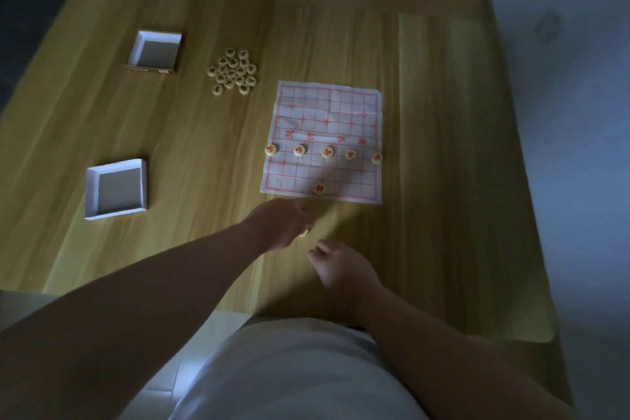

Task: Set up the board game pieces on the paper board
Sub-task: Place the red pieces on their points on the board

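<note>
— What is seen on the table from the head view?
— A paper board (341,106) is laid flat on the wood-grain table (170,147), to the right of its middle. It is thin, white, roughly square and creased, and is printed with a red grid.

— And the pieces?
— Five red-marked discs (328,152) are set in a spaced row across the board's near half. The outer two sit on its left and right edges. A sixth red disc (319,188) is placed at the middle of the near edge. All are small, round, cream-coloured and smooth. A cluster of black-marked discs (231,71) is gathered on the bare wood beyond the board's far left corner, the discs touching one another.

— The boxes?
— Two shallow square cardboard trays, white-walled and grey-floored, are left open on the left. The far tray (160,35) is near the cluster, and the near tray (90,194) is well apart from it.

— How are the hands held?
— The left hand (283,225) is held just short of the board's near edge, fingers curled downward. A pale disc (304,232) is gripped at its fingertips. The right hand (335,263) is held just beside it, nearer the body, with its fingers bent inward. Whether anything is held there cannot be told.
</note>
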The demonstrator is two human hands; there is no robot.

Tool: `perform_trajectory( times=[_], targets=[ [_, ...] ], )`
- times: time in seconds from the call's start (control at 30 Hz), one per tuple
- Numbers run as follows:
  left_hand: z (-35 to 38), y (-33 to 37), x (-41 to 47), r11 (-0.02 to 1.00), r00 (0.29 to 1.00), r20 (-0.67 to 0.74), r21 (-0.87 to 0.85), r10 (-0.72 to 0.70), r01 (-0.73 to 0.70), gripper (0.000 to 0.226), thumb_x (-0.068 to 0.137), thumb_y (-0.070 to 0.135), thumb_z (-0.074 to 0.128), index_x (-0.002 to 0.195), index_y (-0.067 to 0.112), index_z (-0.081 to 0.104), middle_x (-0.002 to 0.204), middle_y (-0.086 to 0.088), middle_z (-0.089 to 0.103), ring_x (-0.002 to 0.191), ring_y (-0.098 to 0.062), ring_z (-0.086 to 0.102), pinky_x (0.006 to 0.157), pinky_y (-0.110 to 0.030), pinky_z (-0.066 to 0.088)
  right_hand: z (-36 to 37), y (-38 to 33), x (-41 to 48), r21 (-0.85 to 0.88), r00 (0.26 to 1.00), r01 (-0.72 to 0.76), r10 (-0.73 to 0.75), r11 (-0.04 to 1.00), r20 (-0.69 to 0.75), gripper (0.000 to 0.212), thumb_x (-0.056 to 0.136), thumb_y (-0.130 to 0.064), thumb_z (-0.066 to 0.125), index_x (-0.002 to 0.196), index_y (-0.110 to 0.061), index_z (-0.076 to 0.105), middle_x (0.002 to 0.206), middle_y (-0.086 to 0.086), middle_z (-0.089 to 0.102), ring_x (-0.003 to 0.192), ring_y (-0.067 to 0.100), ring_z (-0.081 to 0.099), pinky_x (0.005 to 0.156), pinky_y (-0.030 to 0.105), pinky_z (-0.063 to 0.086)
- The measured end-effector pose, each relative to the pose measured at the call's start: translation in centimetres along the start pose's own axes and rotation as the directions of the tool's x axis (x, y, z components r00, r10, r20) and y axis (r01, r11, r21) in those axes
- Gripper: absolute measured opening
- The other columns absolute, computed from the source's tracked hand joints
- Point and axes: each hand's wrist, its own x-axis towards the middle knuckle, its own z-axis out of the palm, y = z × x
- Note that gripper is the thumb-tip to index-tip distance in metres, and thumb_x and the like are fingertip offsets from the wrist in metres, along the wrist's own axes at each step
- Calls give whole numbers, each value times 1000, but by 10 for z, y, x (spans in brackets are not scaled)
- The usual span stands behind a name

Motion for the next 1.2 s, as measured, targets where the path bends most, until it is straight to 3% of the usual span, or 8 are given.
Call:
perform_trajectory(
  times=[0.1, 0.17, 0.4, 0.57, 0.67, 0.77, 0.97, 1.2],
  targets=[
    [6, 8, 0, 997, 998, 34, 58, 43, -45, 23, 92, 17, 63, 111, 29, 69, 102, 3, 59, 89, -21, 64, 72, -35, 56, -4, 26, -10, 136, 964, -144, 170, 980, -204, 31, 98, -15, 50, 128, -11, 60, 119, 8, 61, 107, 25, 58, 86, 34, 49],
    [10, 14, -1, 995, 999, 19, 95, 39, -40, 24, 93, 15, 62, 114, 26, 67, 101, 2, 58, 88, -20, 62, 70, -34, 55, -7, 35, -11, 175, 940, -205, 244, 963, -238, 30, 99, -12, 49, 126, -13, 62, 115, 5, 63, 103, 23, 60, 85, 33, 50],
    [13, 27, -3, 989, 998, 32, 143, -49, 44, 18, 95, 9, 54, 109, 17, 63, 106, -4, 56, 97, -25, 60, 66, -32, 45, -7, 30, -5, 117, 984, -134, 146, 984, -98, 32, 101, -17, 43, 128, -13, 61, 121, 6, 61, 107, 25, 59, 90, 36, 50],
    [11, 50, -23, 997, 999, -25, -67, -48, 46, 21, 95, 24, 58, 114, 24, 67, 105, -2, 62, 92, -25, 64, 72, -34, 52, -8, 33, 3, 55, 991, -134, 135, 990, -15, 26, 99, -14, 47, 119, -11, 64, 124, 8, 58, 107, 26, 59, 90, 35, 50],
    [19, 75, -33, 992, 999, 26, -125, -22, 25, 22, 93, 31, 54, 107, 24, 69, 100, -3, 63, 89, -25, 63, 66, -30, 42, -7, 37, 4, 78, 989, -148, 146, 986, 36, 22, 99, -16, 48, 112, -11, 65, 119, 7, 56, 104, 25, 58, 82, 30, 45],
    [24, 92, -27, 999, 996, 93, -53, 5, 0, 34, 93, 33, 46, 113, 17, 68, 108, -9, 63, 97, -30, 63, 66, -32, 36, -12, 43, 1, 65, 985, -165, 161, 984, 61, 25, 99, -15, 48, 117, -12, 65, 121, 8, 55, 109, 27, 55, 86, 33, 45],
    [21, 112, -11, 996, 982, 184, 91, -28, 11, 23, 97, 11, 49, 107, 6, 69, 109, -15, 62, 95, -35, 65, 70, -42, 51, -19, 66, -14, 8, 963, -270, 270, 963, 1, 25, 103, -15, 38, 117, -12, 59, 122, 10, 53, 110, 26, 53, 89, 36, 47],
    [33, 118, -9, 993, 967, 245, 106, -74, 49, 26, 99, 8, 44, 115, 2, 63, 119, -18, 53, 99, -36, 61, 77, -47, 54, -23, 69, -13, -44, 979, -195, 197, 980, 47, 17, 102, -14, 43, 109, -10, 58, 123, 12, 52, 112, 27, 51, 90, 39, 47]
  ],
)
